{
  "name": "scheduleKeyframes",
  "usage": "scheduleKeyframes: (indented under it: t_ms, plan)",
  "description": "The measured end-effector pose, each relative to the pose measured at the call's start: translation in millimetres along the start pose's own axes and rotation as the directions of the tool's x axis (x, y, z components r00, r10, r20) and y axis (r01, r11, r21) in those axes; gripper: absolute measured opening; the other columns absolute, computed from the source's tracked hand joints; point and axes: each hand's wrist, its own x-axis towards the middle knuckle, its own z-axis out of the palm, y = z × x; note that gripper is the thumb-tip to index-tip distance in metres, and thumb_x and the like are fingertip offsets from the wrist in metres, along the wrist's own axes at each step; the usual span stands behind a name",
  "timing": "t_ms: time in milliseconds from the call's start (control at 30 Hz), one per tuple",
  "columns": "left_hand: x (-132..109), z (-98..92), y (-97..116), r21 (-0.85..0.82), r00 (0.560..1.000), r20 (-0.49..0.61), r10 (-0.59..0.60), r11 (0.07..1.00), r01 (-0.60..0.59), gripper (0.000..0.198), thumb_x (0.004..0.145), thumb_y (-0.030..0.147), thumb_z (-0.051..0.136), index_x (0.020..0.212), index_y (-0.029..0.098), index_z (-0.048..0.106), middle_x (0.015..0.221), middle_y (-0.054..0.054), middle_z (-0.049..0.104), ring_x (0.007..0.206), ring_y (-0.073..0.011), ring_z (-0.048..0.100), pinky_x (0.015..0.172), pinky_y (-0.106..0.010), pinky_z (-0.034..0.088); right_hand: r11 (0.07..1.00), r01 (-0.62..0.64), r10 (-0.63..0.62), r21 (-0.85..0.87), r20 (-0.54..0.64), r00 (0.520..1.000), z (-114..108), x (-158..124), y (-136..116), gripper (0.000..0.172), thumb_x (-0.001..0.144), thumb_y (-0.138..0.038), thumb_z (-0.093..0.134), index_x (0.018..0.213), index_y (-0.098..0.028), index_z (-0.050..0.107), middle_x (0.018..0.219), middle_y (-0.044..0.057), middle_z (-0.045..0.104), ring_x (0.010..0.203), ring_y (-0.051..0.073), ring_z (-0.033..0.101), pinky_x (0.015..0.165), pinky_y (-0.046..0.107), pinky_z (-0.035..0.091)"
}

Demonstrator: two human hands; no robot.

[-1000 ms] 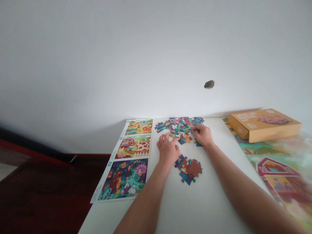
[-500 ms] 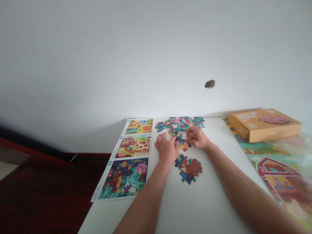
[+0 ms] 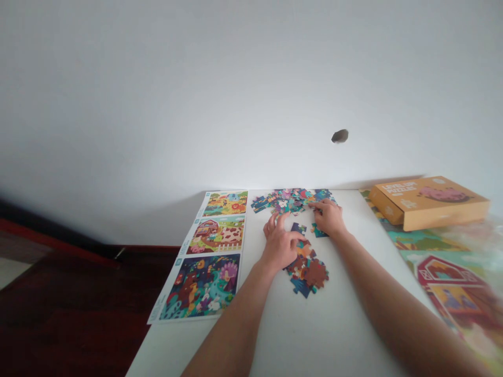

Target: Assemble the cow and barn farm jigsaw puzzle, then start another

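Note:
My left hand [image 3: 281, 245] rests over the white table with its fingers apart. Its thumb side touches an orange puzzle piece [image 3: 305, 250] lying against a small cluster of brown and blue puzzle pieces [image 3: 308, 276]. At the right edge of the heap of puzzle pieces [image 3: 288, 199] is my right hand [image 3: 329, 217], index finger stretched onto the heap and the other fingers partly bent. A teal piece [image 3: 320, 231] lies beneath that palm, partly covered. Between the hands lies a dark blue piece [image 3: 298, 228].
Left of the pieces lies a sheet with three printed pictures [image 3: 200, 287]. On the right, a yellow puzzle box [image 3: 436, 201] sits on a colourful printed poster [image 3: 451, 283], near clear plastic wrap [image 3: 477, 235]. A wall with a hole [image 3: 340, 136] rises behind the table [image 3: 298, 335].
My left hand has shifted right and slightly nearer, and the orange piece now lies against the cluster. My right hand has moved right, its fingers spreading from a pinch. Pieces between the hands are spread apart.

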Motion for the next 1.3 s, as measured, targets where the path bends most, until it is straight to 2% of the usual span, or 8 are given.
scheduleKeyframes:
  t_ms: [200, 300, 467, 667, 833, 1067, 1200, 1300]
  plan:
    - [-0.2, 1.0, -1.1, 0.015, 0.999, 0.006, -0.053, 0.998, 0.053, 0.035, 0.077, 0.014, 0.067, 0.104, 0.036, 0.077, 0.147, -0.004, 0.043, 0.141, -0.0379, 0.029, 0.114, -0.062, 0.029, 0.999, 0.042, -0.042, 0.014, 0.003, 0.999, -4.7, -1.8, -3.4, 0.049, 0.084, -0.018, 0.050, 0.127, -0.035, 0.068, 0.106, 0.006, 0.065, 0.107, 0.027, 0.055, 0.096, 0.044, 0.037]
    - [-0.1, -0.3, -0.1, 0.027, 0.998, 0.032, -0.055, 0.998, 0.054, 0.041, 0.075, 0.020, 0.071, 0.113, 0.036, 0.073, 0.149, -0.006, 0.041, 0.142, -0.0402, 0.027, 0.114, -0.064, 0.027, 0.987, 0.158, -0.158, 0.004, 0.009, 0.987, -8.4, -5.4, -12.0, 0.037, 0.087, -0.039, 0.060, 0.123, -0.036, 0.069, 0.111, 0.006, 0.063, 0.110, 0.028, 0.052, 0.100, 0.048, 0.031]
    - [0.9, 0.8, -1.0, 0.034, 0.998, 0.019, -0.056, 0.998, 0.055, 0.042, 0.075, 0.022, 0.071, 0.115, 0.032, 0.071, 0.147, -0.007, 0.043, 0.142, -0.0382, 0.028, 0.115, -0.061, 0.028, 0.968, 0.245, -0.240, -0.048, 0.080, 0.967, -7.5, -8.9, -22.8, 0.042, 0.080, -0.058, 0.071, 0.117, -0.038, 0.072, 0.117, 0.006, 0.060, 0.114, 0.029, 0.048, 0.105, 0.050, 0.024]
    - [4.9, 4.6, -7.5, 0.095, 0.962, -0.125, -0.243, 0.962, 0.255, 0.037, 0.081, 0.015, 0.061, 0.115, 0.027, 0.069, 0.138, -0.009, 0.055, 0.134, -0.0335, 0.042, 0.110, -0.057, 0.036, 0.986, 0.151, -0.150, -0.076, 0.023, 0.988, -5.5, -7.0, -17.5, 0.033, 0.083, -0.046, 0.071, 0.114, -0.036, 0.073, 0.117, 0.007, 0.060, 0.115, 0.030, 0.047, 0.105, 0.052, 0.024]
    - [5.1, 5.4, -9.2, 0.118, 0.972, -0.051, -0.228, 0.965, 0.233, 0.036, 0.085, 0.018, 0.059, 0.119, 0.027, 0.067, 0.145, -0.008, 0.054, 0.136, -0.0334, 0.041, 0.111, -0.062, 0.031, 0.982, 0.164, -0.169, -0.099, -0.051, 0.984, -10.4, -7.9, -21.2, 0.039, 0.087, -0.015, 0.055, 0.117, -0.034, 0.072, 0.125, 0.006, 0.062, 0.117, 0.027, 0.049, 0.105, 0.051, 0.025]
    - [4.4, 1.6, -4.9, 0.002, 0.995, 0.040, -0.087, 0.996, 0.087, 0.037, 0.083, 0.007, 0.052, 0.111, 0.027, 0.065, 0.135, -0.003, 0.062, 0.134, -0.0230, 0.047, 0.116, -0.055, 0.025, 0.887, 0.461, -0.452, 0.000, 0.198, 0.870, -5.5, -14.0, -37.2, 0.038, 0.102, -0.044, 0.039, 0.135, -0.042, 0.058, 0.157, -0.001, 0.041, 0.144, 0.035, 0.029, 0.109, 0.066, 0.021]
    - [5.7, 3.4, -8.1, -0.011, 0.990, -0.044, -0.136, 0.991, 0.136, 0.035, 0.078, 0.001, 0.049, 0.098, 0.024, 0.067, 0.120, -0.003, 0.067, 0.122, -0.0204, 0.055, 0.109, -0.044, 0.036, 0.928, 0.373, -0.368, 0.000, 0.174, 0.914, -4.0, -14.0, -41.2, 0.034, 0.100, -0.048, 0.044, 0.126, -0.039, 0.064, 0.145, 0.001, 0.055, 0.138, 0.036, 0.037, 0.108, 0.073, 0.015]
    - [6.4, 6.0, -10.6, 0.038, 0.974, -0.105, -0.199, 0.978, 0.204, 0.039, 0.078, 0.003, 0.052, 0.108, 0.023, 0.067, 0.126, -0.007, 0.064, 0.124, -0.0232, 0.054, 0.106, -0.042, 0.040, 0.950, 0.311, -0.309, -0.017, 0.081, 0.948, -6.2, -12.4, -39.7, 0.024, 0.095, -0.042, 0.056, 0.113, -0.032, 0.069, 0.131, 0.005, 0.065, 0.128, 0.034, 0.046, 0.110, 0.069, 0.015]
